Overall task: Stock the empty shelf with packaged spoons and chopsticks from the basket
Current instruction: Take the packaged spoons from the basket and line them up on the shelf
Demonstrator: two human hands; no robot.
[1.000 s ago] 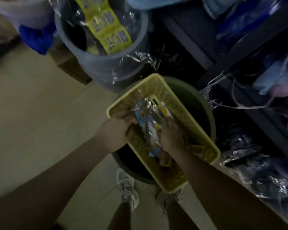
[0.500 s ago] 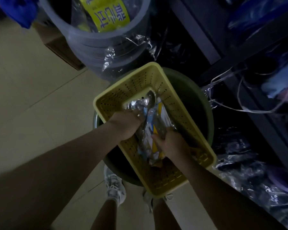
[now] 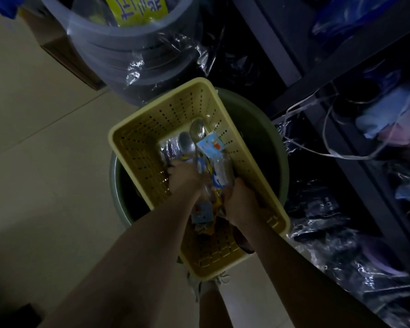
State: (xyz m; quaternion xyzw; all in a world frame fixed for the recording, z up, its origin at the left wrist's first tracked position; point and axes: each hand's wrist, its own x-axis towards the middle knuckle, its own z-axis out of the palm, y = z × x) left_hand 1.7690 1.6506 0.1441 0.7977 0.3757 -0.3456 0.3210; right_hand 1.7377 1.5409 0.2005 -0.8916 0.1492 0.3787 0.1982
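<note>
A yellow perforated basket (image 3: 149,136) rests on top of a green round bin (image 3: 265,138). Inside it lie packaged spoons (image 3: 208,150) in clear wrap with blue and yellow card labels; two metal spoon bowls show at the far end. My left hand (image 3: 184,176) reaches into the basket from the left and grips the bundle of packs. My right hand (image 3: 240,201) holds the same bundle from the right side. More packs lie under my wrists, partly hidden. The dark shelf unit (image 3: 317,74) stands to the right.
A stack of grey plastic tubs (image 3: 137,50) with a yellow-labelled bag stands just behind the basket, beside a cardboard box (image 3: 64,50). Plastic-wrapped goods (image 3: 341,252) crowd the floor and lower shelves on the right. Pale tiled floor (image 3: 45,162) spreads to the left.
Both hands have gathered the packs tighter and raised the bundle's far end, so the spoon bowls stick up higher. The view has shifted closer over the basket.
</note>
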